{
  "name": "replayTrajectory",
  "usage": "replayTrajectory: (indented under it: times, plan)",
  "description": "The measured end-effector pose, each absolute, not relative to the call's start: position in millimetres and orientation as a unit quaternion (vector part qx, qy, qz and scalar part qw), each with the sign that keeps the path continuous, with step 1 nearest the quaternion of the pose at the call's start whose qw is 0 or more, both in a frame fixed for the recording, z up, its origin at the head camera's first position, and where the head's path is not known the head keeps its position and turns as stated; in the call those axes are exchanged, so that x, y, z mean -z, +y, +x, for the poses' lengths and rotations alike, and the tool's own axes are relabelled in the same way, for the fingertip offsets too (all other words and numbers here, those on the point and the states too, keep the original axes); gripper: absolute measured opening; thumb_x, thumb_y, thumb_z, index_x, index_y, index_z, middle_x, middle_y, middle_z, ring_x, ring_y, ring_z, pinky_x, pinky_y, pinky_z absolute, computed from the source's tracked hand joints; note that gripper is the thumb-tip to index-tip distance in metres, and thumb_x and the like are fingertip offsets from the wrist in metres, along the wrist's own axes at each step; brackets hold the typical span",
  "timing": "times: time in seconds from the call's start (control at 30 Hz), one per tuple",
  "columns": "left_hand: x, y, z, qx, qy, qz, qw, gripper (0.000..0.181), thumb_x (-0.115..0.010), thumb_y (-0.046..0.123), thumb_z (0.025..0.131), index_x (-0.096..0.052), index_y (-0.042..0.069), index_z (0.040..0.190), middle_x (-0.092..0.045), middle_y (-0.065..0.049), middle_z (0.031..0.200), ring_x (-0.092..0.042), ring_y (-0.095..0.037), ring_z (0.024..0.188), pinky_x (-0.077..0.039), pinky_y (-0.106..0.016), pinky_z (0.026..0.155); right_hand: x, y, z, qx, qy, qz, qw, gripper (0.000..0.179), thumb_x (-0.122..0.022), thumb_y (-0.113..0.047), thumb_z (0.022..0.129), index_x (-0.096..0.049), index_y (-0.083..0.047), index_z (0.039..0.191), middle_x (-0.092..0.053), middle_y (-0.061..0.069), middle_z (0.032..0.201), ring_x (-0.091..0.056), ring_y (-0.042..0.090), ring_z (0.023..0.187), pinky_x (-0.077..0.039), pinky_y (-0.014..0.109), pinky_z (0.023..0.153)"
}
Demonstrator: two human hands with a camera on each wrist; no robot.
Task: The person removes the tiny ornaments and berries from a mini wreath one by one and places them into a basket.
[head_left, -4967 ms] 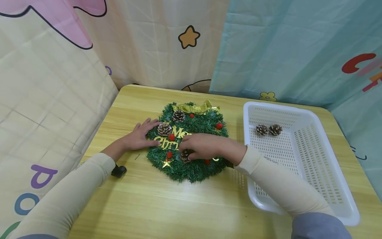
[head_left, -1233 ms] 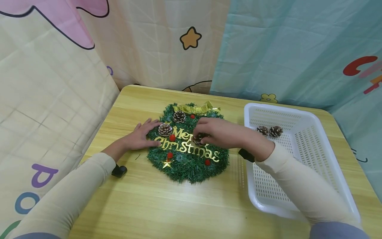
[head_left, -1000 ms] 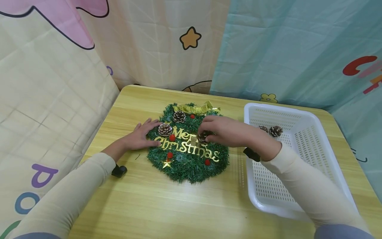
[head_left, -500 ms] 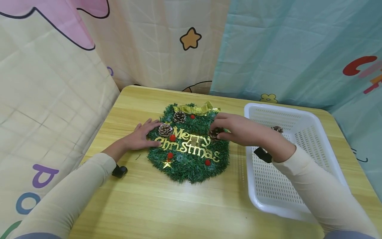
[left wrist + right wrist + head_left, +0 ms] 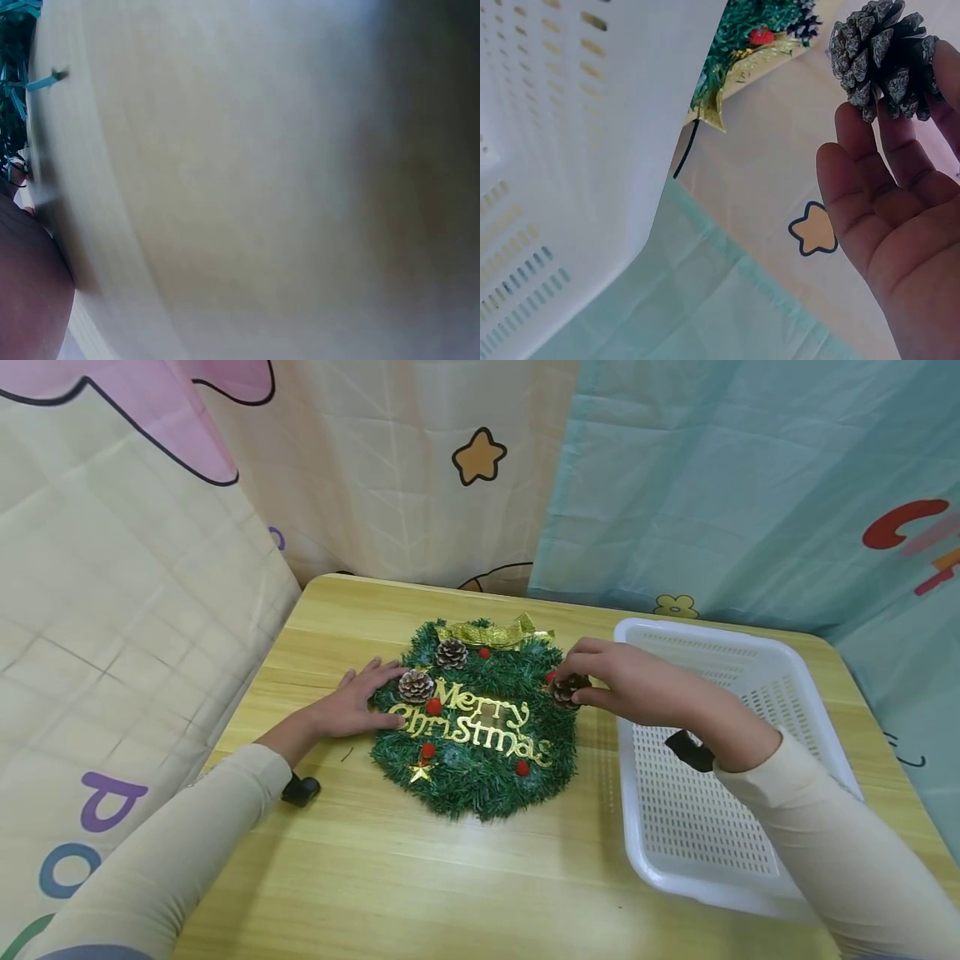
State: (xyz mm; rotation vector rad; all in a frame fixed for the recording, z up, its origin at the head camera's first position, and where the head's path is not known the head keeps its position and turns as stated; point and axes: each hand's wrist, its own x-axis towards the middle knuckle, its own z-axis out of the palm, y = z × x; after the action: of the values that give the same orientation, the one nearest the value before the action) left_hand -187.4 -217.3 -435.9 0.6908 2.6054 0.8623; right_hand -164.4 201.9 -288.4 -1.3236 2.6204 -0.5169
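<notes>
A green Christmas wreath (image 5: 480,793) with gold "Merry Christmas" lettering lies flat on the table. My left hand (image 5: 352,703) rests at its left edge with fingers spread, touching the greenery. Over the wreath's right edge, my right hand (image 5: 630,681) pinches a pinecone (image 5: 570,690) between thumb and fingertips; the right wrist view shows this pinecone (image 5: 885,60) held up off the fingers' tips. Two other pinecones, one at the upper left (image 5: 452,653) and one at the left side (image 5: 416,686), sit on the wreath. The left wrist view shows mostly bare tabletop.
A white plastic basket (image 5: 633,827) stands right of the wreath, beneath my right forearm, which hides its far part. Gold ribbon (image 5: 495,633) lies along the wreath's top. Printed curtains (image 5: 405,468) hang behind the wooden table (image 5: 420,893).
My right hand has carried its pinecone from the wreath's lower middle rightward to its right edge, uncovering the lettering. My forearm now hides the basket's pinecones. The left hand has stayed put.
</notes>
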Motion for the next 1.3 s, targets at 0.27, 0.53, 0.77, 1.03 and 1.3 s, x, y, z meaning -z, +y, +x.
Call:
replayTrajectory:
  times: [0.27,0.53,0.77,1.03,1.3]
  plan:
    - [437,-218,-188,-0.298,0.911,0.241,0.154,0.086,-0.068,0.049,0.09,-0.026,0.019,0.158,-0.013,-0.012,0.165,0.005,-0.034,0.151,0.008,-0.064,0.113,285,220,-161,0.159,0.886,-0.43,0.068,0.024,-0.069,-0.005,0.093,-0.066,-0.014,0.115,-0.059,-0.003,0.11,-0.059,0.014,0.097,-0.051,0.038,0.08]
    - [437,-219,-188,-0.299,0.91,0.241,0.153,0.086,-0.069,0.049,0.09,-0.026,0.019,0.158,-0.013,-0.013,0.165,0.005,-0.034,0.151,0.008,-0.064,0.113,286,241,-157,0.149,0.9,-0.406,0.055,0.024,-0.07,-0.004,0.092,-0.066,-0.013,0.114,-0.059,-0.003,0.109,-0.058,0.013,0.094,-0.051,0.038,0.078]
    - [437,-218,-188,-0.295,0.912,0.243,0.152,0.086,-0.068,0.049,0.09,-0.026,0.019,0.158,-0.013,-0.013,0.165,0.005,-0.034,0.151,0.008,-0.064,0.113,284,266,-151,0.159,0.915,-0.369,0.038,0.028,-0.07,-0.002,0.091,-0.066,-0.012,0.117,-0.061,0.0,0.113,-0.059,0.013,0.093,-0.051,0.04,0.076]
    - [436,-217,-187,-0.298,0.911,0.238,0.157,0.086,-0.068,0.049,0.09,-0.026,0.019,0.158,-0.012,-0.012,0.165,0.006,-0.033,0.151,0.008,-0.063,0.114,299,294,-150,0.155,0.922,-0.354,0.001,0.025,-0.073,-0.001,0.088,-0.067,-0.011,0.11,-0.062,-0.001,0.108,-0.059,0.016,0.097,-0.05,0.041,0.076]
    - [437,-217,-188,-0.296,0.911,0.24,0.156,0.086,-0.068,0.049,0.09,-0.026,0.019,0.158,-0.012,-0.012,0.165,0.006,-0.033,0.151,0.008,-0.063,0.114,314,313,-151,0.159,0.937,-0.312,0.014,0.023,-0.071,-0.004,0.091,-0.067,-0.008,0.113,-0.063,0.003,0.107,-0.056,0.013,0.084,-0.05,0.038,0.068]
